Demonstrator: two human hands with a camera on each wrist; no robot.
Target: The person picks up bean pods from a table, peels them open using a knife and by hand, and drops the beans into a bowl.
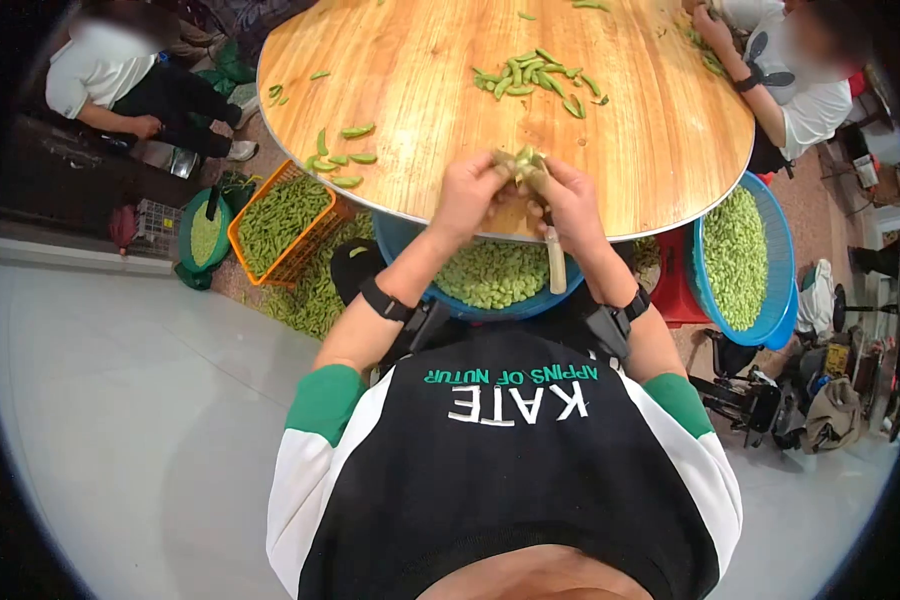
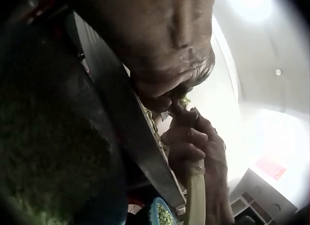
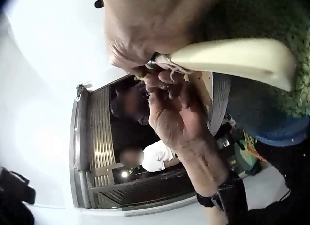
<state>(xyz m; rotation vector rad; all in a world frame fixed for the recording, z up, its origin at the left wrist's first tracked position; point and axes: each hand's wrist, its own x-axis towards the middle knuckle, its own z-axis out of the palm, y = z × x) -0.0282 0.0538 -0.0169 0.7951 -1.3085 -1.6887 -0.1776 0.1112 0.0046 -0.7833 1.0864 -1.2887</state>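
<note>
Above the table's near edge, my left hand pinches green bean pods between thumb and fingers. My right hand meets it fingertip to fingertip and grips a knife by its cream handle, which sticks out below the palm. In the right wrist view the pale handle shows large, with a bit of metal at the fingers; the blade is mostly hidden. Under the hands, a blue basin holds shelled green beans.
On the round wooden table lie a pile of pods and a few loose pods. An orange crate of pods stands left, a blue basket of beans right. Another person works at the far right.
</note>
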